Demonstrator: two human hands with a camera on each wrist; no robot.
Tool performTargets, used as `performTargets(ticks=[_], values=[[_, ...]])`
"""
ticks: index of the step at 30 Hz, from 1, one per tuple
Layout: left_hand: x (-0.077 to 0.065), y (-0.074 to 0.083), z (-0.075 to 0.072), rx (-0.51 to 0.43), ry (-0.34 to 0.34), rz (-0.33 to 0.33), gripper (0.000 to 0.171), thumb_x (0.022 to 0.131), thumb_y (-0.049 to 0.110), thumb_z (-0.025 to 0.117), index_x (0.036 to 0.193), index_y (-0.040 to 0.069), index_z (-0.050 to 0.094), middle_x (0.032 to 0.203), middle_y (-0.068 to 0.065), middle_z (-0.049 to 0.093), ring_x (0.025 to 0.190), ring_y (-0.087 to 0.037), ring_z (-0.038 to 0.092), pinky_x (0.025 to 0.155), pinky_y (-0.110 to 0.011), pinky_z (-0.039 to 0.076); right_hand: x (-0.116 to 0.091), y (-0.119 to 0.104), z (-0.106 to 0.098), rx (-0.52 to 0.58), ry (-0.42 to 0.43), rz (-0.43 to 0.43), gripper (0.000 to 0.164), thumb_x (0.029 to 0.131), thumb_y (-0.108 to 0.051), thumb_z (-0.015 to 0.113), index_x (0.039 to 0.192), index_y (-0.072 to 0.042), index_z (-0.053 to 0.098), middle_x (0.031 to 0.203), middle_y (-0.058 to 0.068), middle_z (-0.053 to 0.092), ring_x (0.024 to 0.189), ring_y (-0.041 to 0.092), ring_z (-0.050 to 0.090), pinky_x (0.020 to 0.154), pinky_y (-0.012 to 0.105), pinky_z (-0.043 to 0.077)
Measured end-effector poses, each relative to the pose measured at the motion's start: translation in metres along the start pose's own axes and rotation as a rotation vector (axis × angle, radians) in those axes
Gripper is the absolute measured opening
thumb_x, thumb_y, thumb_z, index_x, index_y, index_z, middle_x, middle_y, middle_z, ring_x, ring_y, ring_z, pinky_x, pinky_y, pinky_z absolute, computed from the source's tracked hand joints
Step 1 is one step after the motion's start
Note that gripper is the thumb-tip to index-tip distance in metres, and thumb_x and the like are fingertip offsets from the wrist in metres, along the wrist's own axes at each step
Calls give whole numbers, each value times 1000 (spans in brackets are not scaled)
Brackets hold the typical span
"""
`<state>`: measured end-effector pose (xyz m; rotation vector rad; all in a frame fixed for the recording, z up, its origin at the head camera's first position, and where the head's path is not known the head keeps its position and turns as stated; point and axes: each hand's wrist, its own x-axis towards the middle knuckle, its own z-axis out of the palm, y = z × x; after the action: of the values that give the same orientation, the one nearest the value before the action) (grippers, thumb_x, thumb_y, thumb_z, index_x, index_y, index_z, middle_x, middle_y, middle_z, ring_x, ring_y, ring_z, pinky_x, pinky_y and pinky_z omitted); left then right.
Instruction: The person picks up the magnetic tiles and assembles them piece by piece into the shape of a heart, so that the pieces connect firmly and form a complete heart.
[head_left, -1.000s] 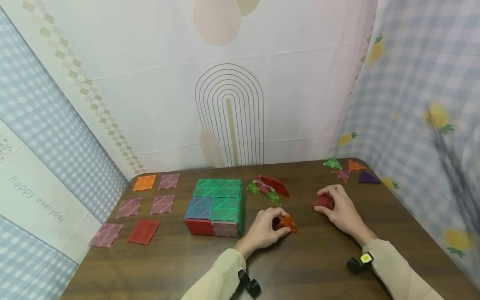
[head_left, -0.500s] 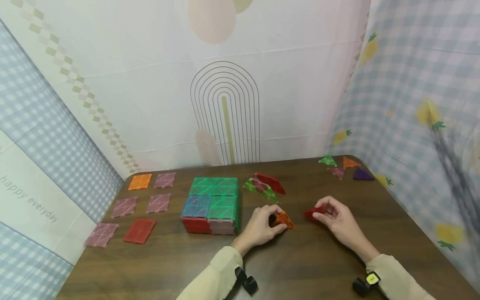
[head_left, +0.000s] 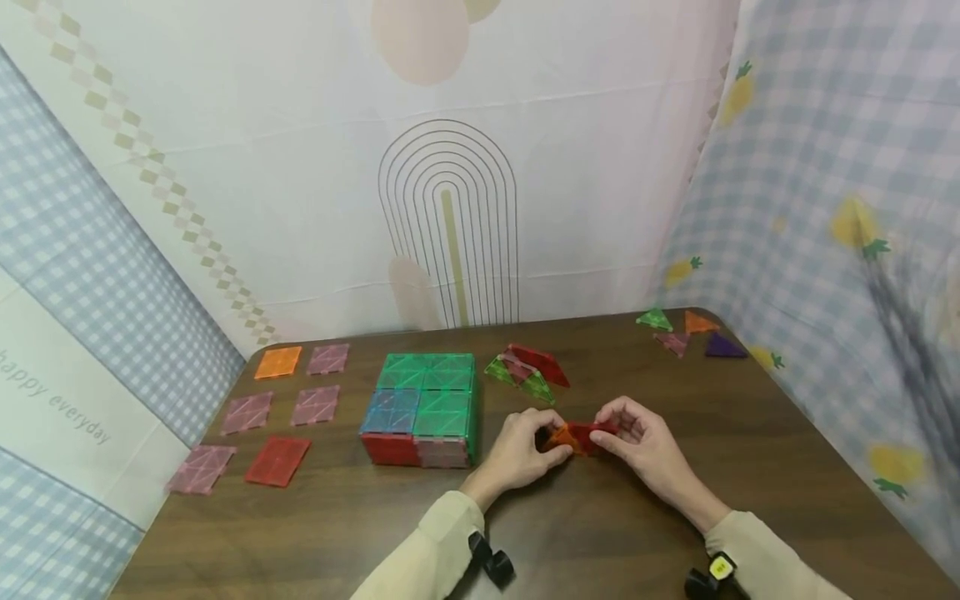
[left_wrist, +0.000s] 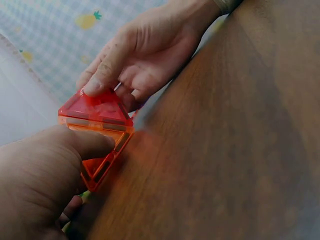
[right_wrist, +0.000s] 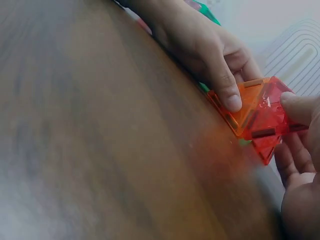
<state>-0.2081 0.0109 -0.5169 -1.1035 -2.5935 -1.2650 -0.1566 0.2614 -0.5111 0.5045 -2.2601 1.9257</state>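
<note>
In the head view my left hand (head_left: 517, 450) pinches an orange translucent triangular magnetic tile (head_left: 564, 437) at table height. My right hand (head_left: 647, 446) grips a red triangular magnetic tile (head_left: 583, 437), whose edge meets the orange one. Seen from the left wrist, the red tile (left_wrist: 102, 107) sits against the orange tile (left_wrist: 120, 137), edge along edge. From the right wrist, both lean upright, and a second red triangular part (right_wrist: 266, 149) shows under the red tile (right_wrist: 267, 112). Fingers cover parts of both tiles.
Left of the hands stands a box of magnetic tiles (head_left: 444, 413), green and blue on top. Behind the hands, green, pink and red tiles (head_left: 542, 363) lean together. Loose square tiles (head_left: 277, 461) lie at left, and small triangles (head_left: 725, 346) at the far right corner.
My right hand has moved left with the red tile, bringing it up against the orange tile. The left hand keeps its hold on the orange tile, nearly in place.
</note>
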Motion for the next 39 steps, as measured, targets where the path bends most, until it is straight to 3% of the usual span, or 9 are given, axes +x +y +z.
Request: performTargets(ticks=[9, 17, 20, 24, 26, 29, 32, 35, 39], values=[[0, 0, 1, 15, -6, -5, 14, 99, 25, 88, 109, 19, 79, 101, 4, 74, 89, -7, 61, 79, -20, 51, 2, 4, -14, -3, -21, -71, 33, 109, 3, 66, 138, 14, 57, 128, 26, 67, 112, 23, 69, 91, 25, 59], [-1, 1, 0, -9, -13, -17, 14, 100, 25, 87, 110, 19, 79, 101, 4, 74, 88, -5, 59, 79, -20, 51, 25, 25, -66, 9, 233, -145, 27, 112, 3, 60, 134, 18, 59, 120, 16, 75, 100, 23, 69, 79, 26, 58], [-1, 1, 0, -5, -14, -19, 14, 100, 25, 86, 111, 19, 79, 101, 4, 74, 88, -5, 59, 79, -20, 51, 34, 36, -91, -117, 337, -104, 31, 112, -4, 65, 136, 14, 62, 123, 16, 75, 100, 13, 69, 80, 20, 56], [-1, 1, 1, -2, -13, -17, 14, 100, 25, 86, 111, 19, 79, 100, 4, 74, 87, -4, 59, 79, -20, 50, 42, 46, -123, -450, 417, -18, 35, 112, -15, 69, 145, -1, 66, 132, 16, 71, 102, 5, 65, 81, 14, 50], [-2, 1, 0, -5, -16, -21, 14, 100, 25, 86, 111, 19, 79, 100, 5, 74, 86, -4, 58, 78, -20, 50, 45, 50, -136, -615, 403, 16, 40, 113, -18, 68, 150, -6, 64, 139, 20, 68, 103, 13, 66, 82, 22, 51], [-1, 1, 0, -7, -20, -23, 13, 100, 25, 86, 111, 20, 79, 99, 5, 74, 85, -4, 57, 77, -19, 49, 50, 54, -149, -737, 296, 34, 50, 113, -16, 67, 159, -2, 55, 153, 30, 57, 119, 42, 63, 94, 51, 54], [0, 0, 0, -6, -16, -17, 13, 100, 25, 86, 110, 20, 79, 99, 5, 73, 86, -4, 57, 77, -19, 49, 55, 58, -154, -795, 154, 17, 58, 114, -17, 65, 163, 6, 46, 161, 40, 47, 138, 63, 46, 107, 76, 39], [0, 1, 0, -5, -12, -14, 13, 100, 25, 86, 110, 20, 78, 99, 5, 73, 87, -5, 58, 78, -20, 49, 57, 60, -151, -852, 78, 9, 59, 115, -21, 64, 162, 10, 46, 160, 40, 44, 142, 66, 37, 108, 82, 29], [-1, 2, -1, -6, -15, -21, 13, 100, 24, 86, 110, 20, 78, 99, 5, 73, 87, -5, 58, 78, -20, 49, 53, 60, -142, -861, 98, 8, 39, 114, -18, 66, 144, 7, 66, 148, 37, 48, 135, 63, 39, 106, 82, 28]])
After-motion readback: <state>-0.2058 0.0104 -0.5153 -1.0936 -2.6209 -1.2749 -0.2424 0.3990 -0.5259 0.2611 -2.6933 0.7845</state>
